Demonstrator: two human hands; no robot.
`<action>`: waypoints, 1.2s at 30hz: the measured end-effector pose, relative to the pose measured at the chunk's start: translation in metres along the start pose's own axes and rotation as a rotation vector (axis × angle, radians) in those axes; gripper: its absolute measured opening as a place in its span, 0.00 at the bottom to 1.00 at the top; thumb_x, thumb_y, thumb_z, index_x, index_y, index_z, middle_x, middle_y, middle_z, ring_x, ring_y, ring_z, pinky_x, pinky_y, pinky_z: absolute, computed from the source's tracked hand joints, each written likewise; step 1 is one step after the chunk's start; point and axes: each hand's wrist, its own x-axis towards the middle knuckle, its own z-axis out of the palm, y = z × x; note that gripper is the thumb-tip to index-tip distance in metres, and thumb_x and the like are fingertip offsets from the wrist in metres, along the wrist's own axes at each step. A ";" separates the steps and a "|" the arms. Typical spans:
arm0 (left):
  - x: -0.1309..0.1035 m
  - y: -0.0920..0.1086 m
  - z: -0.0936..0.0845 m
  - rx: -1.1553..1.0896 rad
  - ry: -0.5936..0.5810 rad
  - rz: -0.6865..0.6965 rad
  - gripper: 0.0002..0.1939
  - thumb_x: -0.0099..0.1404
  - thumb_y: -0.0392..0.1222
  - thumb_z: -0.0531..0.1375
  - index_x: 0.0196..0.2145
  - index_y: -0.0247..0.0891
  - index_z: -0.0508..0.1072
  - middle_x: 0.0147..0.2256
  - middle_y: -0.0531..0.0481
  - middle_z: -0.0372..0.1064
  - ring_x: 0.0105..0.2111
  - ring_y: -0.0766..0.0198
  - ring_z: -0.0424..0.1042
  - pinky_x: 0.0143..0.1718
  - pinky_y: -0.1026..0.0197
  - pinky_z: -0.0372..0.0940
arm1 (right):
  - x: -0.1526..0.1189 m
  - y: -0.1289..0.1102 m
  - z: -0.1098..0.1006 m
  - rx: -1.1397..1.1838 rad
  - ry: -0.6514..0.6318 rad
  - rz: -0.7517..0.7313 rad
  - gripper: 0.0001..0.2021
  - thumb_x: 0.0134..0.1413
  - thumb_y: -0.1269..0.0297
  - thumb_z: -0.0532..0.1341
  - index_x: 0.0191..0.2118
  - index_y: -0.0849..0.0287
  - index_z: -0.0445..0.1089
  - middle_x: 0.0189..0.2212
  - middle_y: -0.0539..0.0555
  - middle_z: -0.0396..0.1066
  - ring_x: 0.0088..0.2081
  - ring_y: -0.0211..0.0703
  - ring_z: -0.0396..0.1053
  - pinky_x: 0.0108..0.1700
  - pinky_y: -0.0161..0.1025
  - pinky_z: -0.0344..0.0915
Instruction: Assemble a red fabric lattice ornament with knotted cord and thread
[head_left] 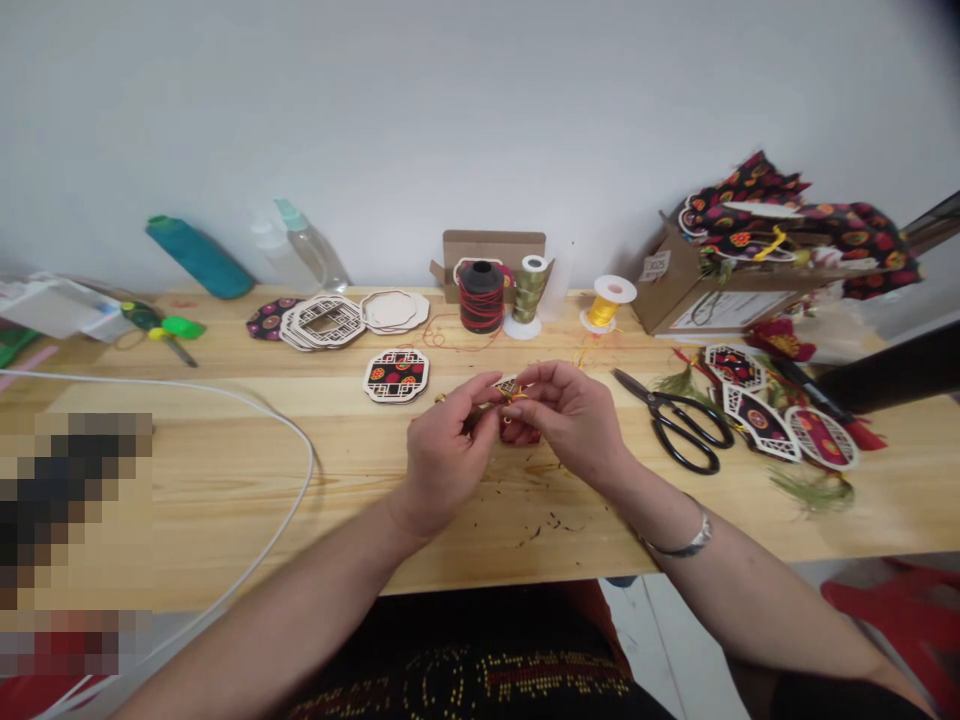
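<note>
Both hands meet over the middle of the wooden table. A small patterned ornament (509,386) with pale edging and yellow thread shows between their fingertips. My left hand (452,445) is closed on it from the left, thumb and fingers pinched together. From the right, my right hand (574,415) pinches at the ornament and its yellow thread. Dark red fabric (520,430) hangs just below the fingertips; its lower part is partly hidden by the hands. An octagonal patterned piece (397,376) lies flat to the left of the hands.
Black scissors (686,420) lie right of my right hand, beside finished ornaments (761,420). Behind stand a red-and-black thread spool (481,298), a green spool (530,295) and a yellow spool (604,303). A cardboard box (675,290) holds fabric. A white cable (304,440) crosses the left side.
</note>
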 end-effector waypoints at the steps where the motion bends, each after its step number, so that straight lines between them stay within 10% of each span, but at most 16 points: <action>1: 0.000 0.000 0.000 0.008 0.003 0.004 0.16 0.62 0.32 0.59 0.48 0.39 0.74 0.39 0.51 0.80 0.35 0.67 0.79 0.40 0.66 0.73 | 0.000 0.000 0.000 -0.003 0.001 0.001 0.22 0.37 0.57 0.73 0.36 0.58 0.65 0.20 0.45 0.73 0.20 0.35 0.73 0.22 0.30 0.71; 36: 0.003 0.002 -0.001 0.021 0.021 0.015 0.07 0.62 0.34 0.60 0.39 0.39 0.77 0.34 0.51 0.80 0.31 0.66 0.78 0.35 0.64 0.73 | -0.001 0.000 -0.001 -0.066 -0.042 -0.049 0.16 0.53 0.56 0.63 0.44 0.55 0.61 0.25 0.47 0.73 0.24 0.37 0.73 0.25 0.33 0.71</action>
